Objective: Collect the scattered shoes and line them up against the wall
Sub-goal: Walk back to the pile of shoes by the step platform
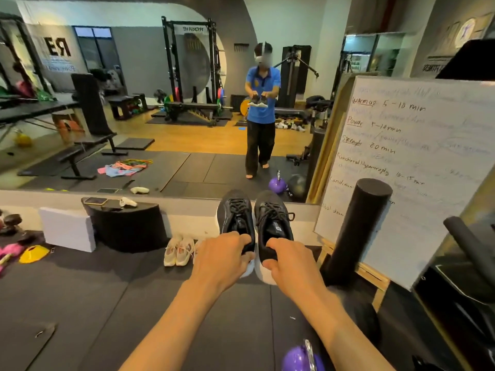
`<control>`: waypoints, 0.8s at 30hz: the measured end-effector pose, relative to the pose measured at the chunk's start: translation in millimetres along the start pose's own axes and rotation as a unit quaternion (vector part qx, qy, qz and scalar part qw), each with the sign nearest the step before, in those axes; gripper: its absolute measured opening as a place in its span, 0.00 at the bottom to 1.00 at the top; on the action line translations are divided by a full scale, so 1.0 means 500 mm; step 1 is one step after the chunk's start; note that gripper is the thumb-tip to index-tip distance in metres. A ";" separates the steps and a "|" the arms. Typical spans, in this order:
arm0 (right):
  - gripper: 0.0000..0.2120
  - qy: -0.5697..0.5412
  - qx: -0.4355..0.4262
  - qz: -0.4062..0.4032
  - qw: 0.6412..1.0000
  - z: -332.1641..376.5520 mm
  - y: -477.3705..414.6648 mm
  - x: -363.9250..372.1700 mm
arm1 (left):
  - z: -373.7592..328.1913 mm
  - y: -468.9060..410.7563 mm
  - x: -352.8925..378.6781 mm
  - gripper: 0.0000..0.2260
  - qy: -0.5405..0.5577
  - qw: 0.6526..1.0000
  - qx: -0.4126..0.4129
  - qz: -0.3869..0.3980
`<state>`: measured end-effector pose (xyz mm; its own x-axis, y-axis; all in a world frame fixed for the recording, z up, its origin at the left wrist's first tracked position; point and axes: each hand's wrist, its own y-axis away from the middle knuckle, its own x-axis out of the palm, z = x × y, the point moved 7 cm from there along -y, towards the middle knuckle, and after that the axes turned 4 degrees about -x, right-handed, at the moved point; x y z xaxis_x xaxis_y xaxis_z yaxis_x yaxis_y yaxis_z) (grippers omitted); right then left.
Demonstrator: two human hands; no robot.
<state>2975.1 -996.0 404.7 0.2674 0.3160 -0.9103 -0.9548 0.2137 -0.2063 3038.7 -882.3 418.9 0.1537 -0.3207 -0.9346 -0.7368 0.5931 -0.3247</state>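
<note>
A: What are the hands doing?

B: Each grasps a black shoe by the heel. The left hand (pixel 222 257) has its fingers curled into the opening of the left black shoe (pixel 235 212). The right hand (pixel 290 259) grips the right black shoe (pixel 273 218) the same way, fingers hooked over the heel collar.

A: Where are those shoes, then?

B: Up in the air, side by side and almost touching, toes pointing away toward the mirror (pixel 134 103). Both are laced, and their white soles show just under the hands.

A: Any other shoes about?

B: A white pair of shoes (pixel 179 250) sits on the floor mat (pixel 107 303), close to the low wall (pixel 187 218) beneath the mirror, just left of the held pair. Something pale lies to their right, mostly hidden behind the left hand; I cannot tell what it is.

A: What else is along that wall?

B: Left of the white pair a black curved block (pixel 128 226) stands against the wall, with a phone (pixel 95 201) and a small white controller (pixel 128 202) on top. Further left is a white block (pixel 67 228), then a yellow cone (pixel 33 253) on the mat. To the right a whiteboard (pixel 417 162) with handwritten notes leans on a wooden stand, and a black foam roller (pixel 359 223) stands upright in front of it. A purple kettlebell (pixel 300 360) is at the bottom edge, near the right forearm.

A: And in the mirror?

B: The reflection (pixel 261 108) shows the person in a blue shirt holding the pair out in front, with gym racks and benches behind.
</note>
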 end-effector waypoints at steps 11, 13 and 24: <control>0.11 -0.007 0.074 0.016 0.997 -0.195 -0.406 0.153 | 0.170 -0.407 0.272 0.11 0.033 0.995 0.036 0.088; 0.09 0.011 0.092 0.043 0.995 -0.250 -0.471 0.200 | 0.194 -0.467 0.337 0.11 0.040 0.994 0.039 0.098; 0.03 -0.012 0.175 0.111 0.978 -0.505 -0.727 0.508 | 0.256 -0.691 0.762 0.09 0.075 0.976 0.019 0.203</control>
<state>3357.4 -1226.9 158.0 0.0658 0.4108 -0.9094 -0.8879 0.4400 0.1345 3436.2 -1114.7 156.5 -0.2462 -0.1570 -0.9564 -0.6918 0.7196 0.0600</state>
